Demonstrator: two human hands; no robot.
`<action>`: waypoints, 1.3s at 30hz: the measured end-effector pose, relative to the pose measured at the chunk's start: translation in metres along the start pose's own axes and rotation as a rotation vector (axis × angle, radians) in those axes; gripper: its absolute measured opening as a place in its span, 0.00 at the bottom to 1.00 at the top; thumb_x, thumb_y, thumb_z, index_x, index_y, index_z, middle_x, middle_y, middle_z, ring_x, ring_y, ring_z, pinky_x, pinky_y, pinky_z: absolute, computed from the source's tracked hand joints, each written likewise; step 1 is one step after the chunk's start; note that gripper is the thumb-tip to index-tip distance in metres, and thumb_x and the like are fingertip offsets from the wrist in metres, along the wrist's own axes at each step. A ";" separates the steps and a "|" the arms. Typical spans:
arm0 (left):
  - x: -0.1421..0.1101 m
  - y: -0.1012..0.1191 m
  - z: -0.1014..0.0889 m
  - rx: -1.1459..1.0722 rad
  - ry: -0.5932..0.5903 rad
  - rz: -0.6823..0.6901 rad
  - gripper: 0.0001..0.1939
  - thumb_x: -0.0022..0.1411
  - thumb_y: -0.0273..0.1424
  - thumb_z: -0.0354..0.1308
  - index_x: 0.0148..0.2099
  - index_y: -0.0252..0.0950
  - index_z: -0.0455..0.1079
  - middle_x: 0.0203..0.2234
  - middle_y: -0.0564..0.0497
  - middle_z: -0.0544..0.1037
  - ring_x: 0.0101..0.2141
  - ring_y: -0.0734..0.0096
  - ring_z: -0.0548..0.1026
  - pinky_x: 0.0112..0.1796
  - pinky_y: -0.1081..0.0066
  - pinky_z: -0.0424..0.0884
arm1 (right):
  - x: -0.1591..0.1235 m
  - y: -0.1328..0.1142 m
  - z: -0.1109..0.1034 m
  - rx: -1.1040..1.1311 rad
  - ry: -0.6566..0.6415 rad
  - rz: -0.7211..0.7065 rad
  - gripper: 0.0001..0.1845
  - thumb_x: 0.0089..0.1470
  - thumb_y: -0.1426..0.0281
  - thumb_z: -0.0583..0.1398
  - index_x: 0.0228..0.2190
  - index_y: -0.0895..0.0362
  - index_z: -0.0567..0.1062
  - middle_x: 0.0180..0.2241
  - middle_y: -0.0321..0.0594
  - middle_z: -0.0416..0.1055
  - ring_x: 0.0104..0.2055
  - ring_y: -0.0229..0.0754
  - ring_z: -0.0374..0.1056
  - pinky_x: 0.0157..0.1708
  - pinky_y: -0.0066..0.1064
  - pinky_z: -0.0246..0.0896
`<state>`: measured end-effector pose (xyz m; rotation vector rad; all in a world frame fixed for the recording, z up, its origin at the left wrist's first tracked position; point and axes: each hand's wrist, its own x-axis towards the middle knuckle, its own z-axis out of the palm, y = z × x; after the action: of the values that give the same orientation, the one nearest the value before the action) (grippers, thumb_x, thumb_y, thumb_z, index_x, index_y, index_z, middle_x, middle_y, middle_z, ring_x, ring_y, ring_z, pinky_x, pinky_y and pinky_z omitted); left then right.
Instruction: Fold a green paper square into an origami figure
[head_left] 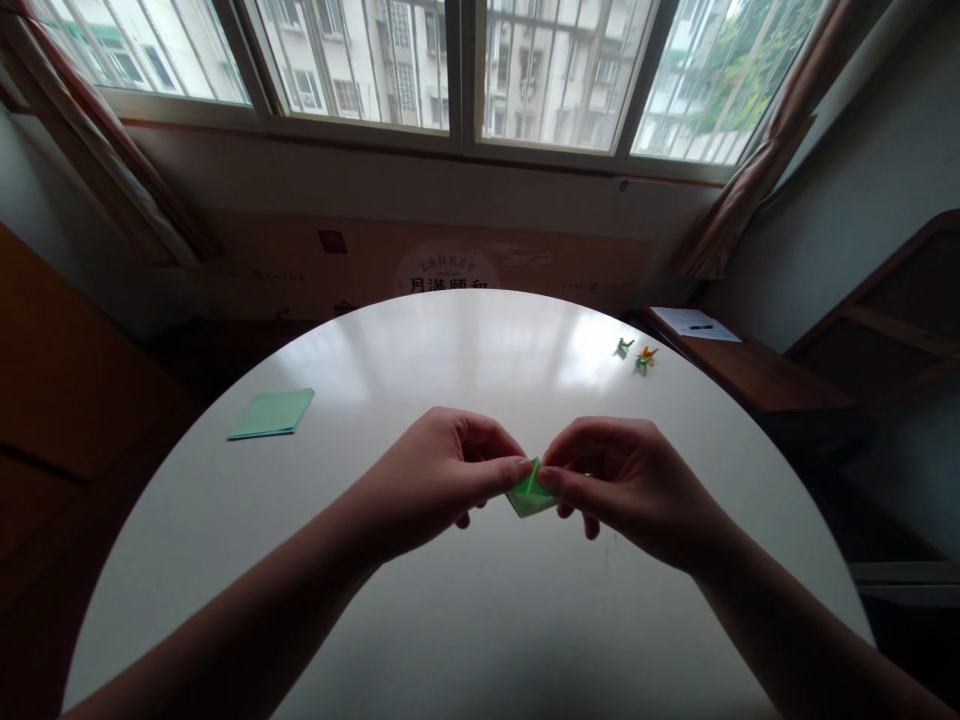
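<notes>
A small piece of folded green paper (pixel 529 497) is held between my two hands above the white table. My left hand (pixel 457 465) pinches its left side between thumb and fingers. On the other side, my right hand (pixel 611 475) grips the paper the same way, thumb on top. A crease or slit runs down the middle of the paper, and its lower end comes to a point. The fingertips behind the paper are partly hidden.
The round white table (pixel 450 620) carries a stack of light green paper squares (pixel 271 413) at left. Small folded paper figures, a green one (pixel 624 347) and an orange one (pixel 646 355) among them, stand at the far right. Beyond, a sheet with a pen (pixel 701 327) lies on a brown surface.
</notes>
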<state>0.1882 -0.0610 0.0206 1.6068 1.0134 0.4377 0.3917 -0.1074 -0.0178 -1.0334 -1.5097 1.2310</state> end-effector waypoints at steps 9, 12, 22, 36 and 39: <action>0.000 0.001 0.000 0.005 -0.025 -0.006 0.08 0.55 0.34 0.64 0.34 0.33 0.78 0.21 0.53 0.73 0.24 0.73 0.68 0.20 0.77 0.66 | -0.001 -0.004 0.002 0.023 0.022 0.019 0.12 0.49 0.72 0.72 0.34 0.57 0.75 0.27 0.36 0.75 0.24 0.37 0.71 0.14 0.19 0.65; 0.001 0.001 0.000 0.005 -0.030 -0.008 0.08 0.55 0.34 0.64 0.34 0.34 0.78 0.22 0.52 0.73 0.24 0.72 0.68 0.21 0.77 0.66 | 0.000 -0.004 0.002 0.017 0.024 0.022 0.11 0.49 0.72 0.71 0.33 0.57 0.75 0.27 0.36 0.75 0.24 0.37 0.71 0.14 0.20 0.65; 0.005 -0.006 0.001 -0.044 -0.040 -0.012 0.08 0.55 0.35 0.66 0.33 0.34 0.78 0.21 0.53 0.73 0.23 0.74 0.67 0.19 0.78 0.65 | 0.001 -0.003 0.001 0.013 0.025 0.043 0.11 0.49 0.72 0.71 0.36 0.58 0.79 0.27 0.37 0.76 0.25 0.36 0.69 0.14 0.19 0.64; 0.004 -0.002 0.002 -0.031 -0.028 -0.038 0.08 0.51 0.34 0.66 0.32 0.34 0.78 0.20 0.53 0.72 0.23 0.72 0.67 0.20 0.76 0.65 | 0.004 0.000 -0.003 -0.054 -0.038 0.067 0.07 0.51 0.70 0.70 0.33 0.58 0.81 0.28 0.37 0.74 0.25 0.35 0.67 0.17 0.21 0.67; 0.004 -0.004 0.002 -0.026 -0.028 -0.038 0.08 0.51 0.34 0.66 0.32 0.35 0.78 0.20 0.53 0.72 0.23 0.72 0.67 0.20 0.76 0.65 | 0.004 -0.001 -0.003 -0.059 -0.037 0.073 0.07 0.51 0.69 0.70 0.33 0.58 0.81 0.28 0.37 0.74 0.25 0.35 0.67 0.16 0.21 0.67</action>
<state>0.1903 -0.0584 0.0153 1.5636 1.0115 0.3997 0.3933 -0.1035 -0.0161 -1.1193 -1.5569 1.2689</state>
